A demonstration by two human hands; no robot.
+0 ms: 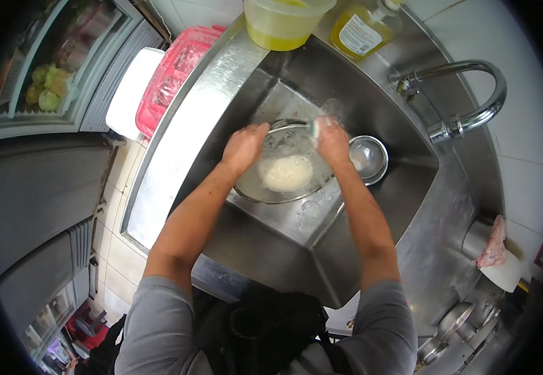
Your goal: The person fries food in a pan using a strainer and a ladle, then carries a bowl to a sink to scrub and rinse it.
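Note:
A large metal bowl [265, 190] sits in the steel sink [371, 106], with a white foamy or grainy mass [288, 173] at its bottom. My left hand [244, 147] grips the bowl's left rim. My right hand [332, 140] is closed on a green and white scrubbing sponge [314, 127] at the bowl's upper right rim. A smaller steel bowl [369, 159] lies in the sink just right of my right hand.
A curved tap [465, 94] stands at the sink's right. A yellow soap bottle [362, 28] and a tub of yellow liquid [282, 25] sit behind the sink. A red crate [174, 78] and a white board [132, 90] lie left. A pink cloth [493, 244] lies right.

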